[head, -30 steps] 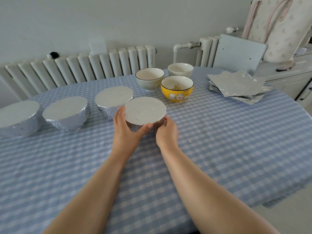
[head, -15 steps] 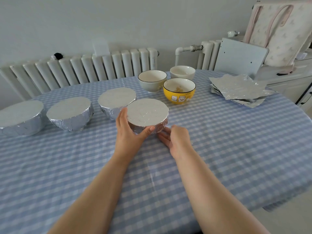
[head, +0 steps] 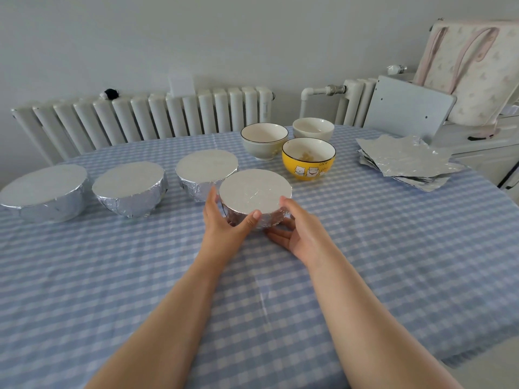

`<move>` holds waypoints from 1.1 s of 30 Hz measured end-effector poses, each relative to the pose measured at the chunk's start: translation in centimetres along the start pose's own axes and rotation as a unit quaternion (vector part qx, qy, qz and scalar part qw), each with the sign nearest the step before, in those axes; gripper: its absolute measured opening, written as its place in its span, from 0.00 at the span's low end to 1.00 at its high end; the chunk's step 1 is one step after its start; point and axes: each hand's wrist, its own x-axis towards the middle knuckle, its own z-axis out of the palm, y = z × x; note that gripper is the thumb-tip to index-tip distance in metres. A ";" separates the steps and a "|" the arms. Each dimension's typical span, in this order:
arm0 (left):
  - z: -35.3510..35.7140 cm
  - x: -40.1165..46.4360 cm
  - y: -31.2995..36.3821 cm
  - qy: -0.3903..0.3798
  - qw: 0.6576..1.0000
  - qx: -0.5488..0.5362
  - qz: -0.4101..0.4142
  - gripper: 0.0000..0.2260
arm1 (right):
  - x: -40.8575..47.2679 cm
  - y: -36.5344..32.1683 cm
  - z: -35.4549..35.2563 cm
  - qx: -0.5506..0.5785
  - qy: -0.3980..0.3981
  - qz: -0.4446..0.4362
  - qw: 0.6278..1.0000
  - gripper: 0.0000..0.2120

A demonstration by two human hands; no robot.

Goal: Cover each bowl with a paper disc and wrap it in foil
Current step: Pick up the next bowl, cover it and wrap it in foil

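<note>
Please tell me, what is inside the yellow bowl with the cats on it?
The yellow bowl stands uncovered. Its white inside shows a few small yellowish-brown bits near the bottom; what they are cannot be told. Its near wall hides the lowest part of the inside.

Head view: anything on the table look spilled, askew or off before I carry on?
Nothing spilled or damaged. The foil stack is untidy, its sheets fanned and crinkled. The yellow bowl holds some residue. Both hands, left and right, are on the nearest wrapped bowl.

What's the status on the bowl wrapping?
Left hand grips the fourth wrapped bowl; right hand cups its base. Three bowls unwrapped. Foil sheets unobstructed.
</note>
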 end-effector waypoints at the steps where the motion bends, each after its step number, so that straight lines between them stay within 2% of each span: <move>1: 0.0 -0.1 0.3 0.001 1.000 -0.015 -0.007 0.53 | 0.0 -0.1 0.0 0.003 0.003 0.003 1.000 0.09; 9: 0.1 -1.0 2.1 -0.015 0.996 -0.078 -0.026 0.37 | 0.0 -1.0 -0.3 0.034 0.008 -0.009 0.999 0.08; 18: -0.4 0.0 3.9 -0.020 0.990 -0.138 -0.022 0.42 | 0.5 -3.5 0.0 0.055 -0.013 -0.009 0.998 0.11; 21: -0.9 1.0 4.7 0.001 0.988 -0.155 -0.027 0.44 | 0.9 -4.6 1.0 0.068 -0.028 -0.017 0.997 0.12; 28: -2.6 4.5 6.2 0.112 0.978 -0.171 -0.040 0.24 | 3.6 -8.5 5.8 0.059 -0.050 -0.009 0.997 0.11; 33: -4.1 7.6 6.1 0.159 0.979 -0.123 -0.024 0.21 | 8.0 -11.1 9.7 0.036 -0.072 -0.010 0.997 0.10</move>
